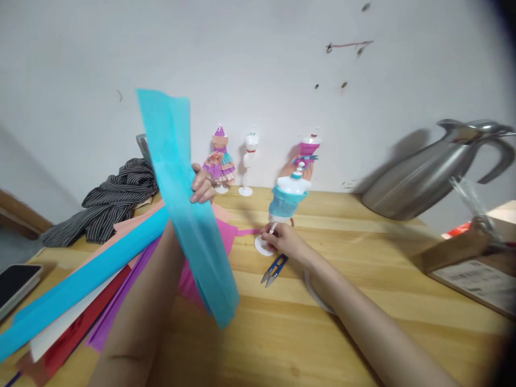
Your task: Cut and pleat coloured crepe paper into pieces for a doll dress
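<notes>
A long folded sheet of turquoise crepe paper (177, 172) stands tilted on the left, lifted above the table. My left hand (202, 185) grips it near the middle, fingers curled round its right edge; the paper hides the palm and wrist. A small white dress-form mannequin (293, 185), wrapped at the chest in turquoise paper (285, 203), leans slightly right. My right hand (280, 237) pinches its thin stem just above the round white base. Close below that hand lie blue-handled thread snips (274, 270), blades toward me.
Coloured paper sheets (116, 252) fan out at left, beside a striped cloth (116, 199) and a phone (18, 285). Small mannequins in paper dresses (220, 161) and a bare one (251, 144) line the wall. A steel jug (415, 172) and cardboard box (475, 279) stand right.
</notes>
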`<state>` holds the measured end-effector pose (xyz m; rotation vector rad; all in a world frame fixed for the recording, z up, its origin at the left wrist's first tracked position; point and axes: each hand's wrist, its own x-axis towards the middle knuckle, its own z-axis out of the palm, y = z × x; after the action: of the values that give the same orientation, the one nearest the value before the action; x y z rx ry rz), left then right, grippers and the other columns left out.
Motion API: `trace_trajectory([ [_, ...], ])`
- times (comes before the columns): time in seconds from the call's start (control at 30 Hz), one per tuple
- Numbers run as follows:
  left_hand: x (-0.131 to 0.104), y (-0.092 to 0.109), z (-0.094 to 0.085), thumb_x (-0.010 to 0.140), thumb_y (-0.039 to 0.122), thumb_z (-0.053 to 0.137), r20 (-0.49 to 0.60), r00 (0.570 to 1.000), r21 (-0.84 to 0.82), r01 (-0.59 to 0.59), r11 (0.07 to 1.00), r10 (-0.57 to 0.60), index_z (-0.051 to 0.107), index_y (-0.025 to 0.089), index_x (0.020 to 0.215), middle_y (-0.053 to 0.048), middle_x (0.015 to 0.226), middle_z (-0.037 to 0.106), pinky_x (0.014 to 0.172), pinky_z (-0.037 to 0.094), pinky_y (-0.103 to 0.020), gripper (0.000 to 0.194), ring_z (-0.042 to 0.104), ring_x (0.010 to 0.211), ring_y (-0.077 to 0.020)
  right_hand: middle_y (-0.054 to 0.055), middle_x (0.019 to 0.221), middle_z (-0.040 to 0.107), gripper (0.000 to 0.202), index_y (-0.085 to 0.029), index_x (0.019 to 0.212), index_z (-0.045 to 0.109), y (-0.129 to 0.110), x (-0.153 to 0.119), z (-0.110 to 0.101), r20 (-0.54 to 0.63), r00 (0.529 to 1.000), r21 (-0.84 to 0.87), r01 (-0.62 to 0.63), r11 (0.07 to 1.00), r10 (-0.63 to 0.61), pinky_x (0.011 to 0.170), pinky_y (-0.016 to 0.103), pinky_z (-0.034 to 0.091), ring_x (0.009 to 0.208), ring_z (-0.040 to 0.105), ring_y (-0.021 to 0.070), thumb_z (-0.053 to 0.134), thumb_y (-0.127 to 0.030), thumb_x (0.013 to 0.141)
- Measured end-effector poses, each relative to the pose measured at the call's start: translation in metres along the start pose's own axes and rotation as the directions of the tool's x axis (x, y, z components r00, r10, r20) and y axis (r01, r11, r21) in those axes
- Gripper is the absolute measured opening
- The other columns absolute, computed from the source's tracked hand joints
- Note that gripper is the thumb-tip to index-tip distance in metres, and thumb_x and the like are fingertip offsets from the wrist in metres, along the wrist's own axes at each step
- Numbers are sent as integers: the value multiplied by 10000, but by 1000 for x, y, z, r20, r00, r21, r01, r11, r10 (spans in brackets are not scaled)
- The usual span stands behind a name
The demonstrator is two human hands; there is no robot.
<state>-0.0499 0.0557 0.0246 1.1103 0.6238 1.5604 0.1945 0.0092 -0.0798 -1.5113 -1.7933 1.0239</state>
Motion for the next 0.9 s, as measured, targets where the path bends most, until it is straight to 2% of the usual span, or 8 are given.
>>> trace_trajectory([
  [0.1,-5,31,-5,961,332,168,-50,983,135,-170,976,178,571,254,986,69,509,235,442,267,-254,411,130,372,-102,-12,514,606,45,-174,762,565,-2,-3,-2,14,1000,7,-5,1000,5,494,226,436,454,553,124,523,-187,764],
  [0.2,-14,69,-16,956,307,134,-84,965,568,-160,807,250,597,214,883,92,456,225,379,254,-249,477,134,354,-117,-21,514,599,69,-170,807,580,-2,-5,-5,26,1000,3,-6,1000,6,496,222,432,471,561,124,541,-177,751],
  [0.37,-37,104,-22,833,273,533,31,835,996,-72,53,549,644,155,769,22,587,529,572,384,-220,174,495,598,-131,-13,517,602,48,-168,777,581,-1,-6,-7,59,998,-17,6,1000,-5,490,230,426,473,561,132,555,-191,744],
  [0.43,-36,97,-24,867,287,494,100,866,952,60,-300,491,667,161,830,-47,714,638,674,409,-275,217,582,740,-195,-14,506,599,39,-169,765,575,-2,-7,-7,74,997,-28,7,1000,-5,470,230,410,436,532,124,555,-195,744],
  [0.53,-22,69,-35,919,279,381,78,965,845,69,-531,249,672,145,958,-143,864,684,717,434,-342,322,632,836,-272,-9,511,607,31,-172,733,571,-4,-8,-8,95,995,-46,8,999,-3,454,227,395,414,511,115,560,-200,741],
  [0.63,-6,29,-48,912,179,331,42,999,816,-38,-577,-6,658,85,1020,-213,944,678,752,452,-375,356,644,904,-305,-9,508,608,37,-174,730,570,-6,-9,-8,93,996,-61,6,998,-1,461,223,399,425,516,115,558,-205,747],
  [0.77,0,-13,-51,866,97,396,53,991,829,-114,-548,-125,682,67,942,-204,917,689,784,459,-335,297,655,907,-271,-4,513,614,71,-162,791,586,-5,-7,-7,70,997,-74,-6,997,11,469,226,413,438,529,124,532,-198,761],
  [0.9,-6,-5,-34,852,76,415,59,988,824,-129,-551,-143,690,67,883,-198,867,690,750,462,-336,277,660,850,-273,-4,518,612,121,-150,833,610,-2,-5,-6,60,998,-78,-2,997,7,472,229,422,450,545,132,519,-188,763],
])
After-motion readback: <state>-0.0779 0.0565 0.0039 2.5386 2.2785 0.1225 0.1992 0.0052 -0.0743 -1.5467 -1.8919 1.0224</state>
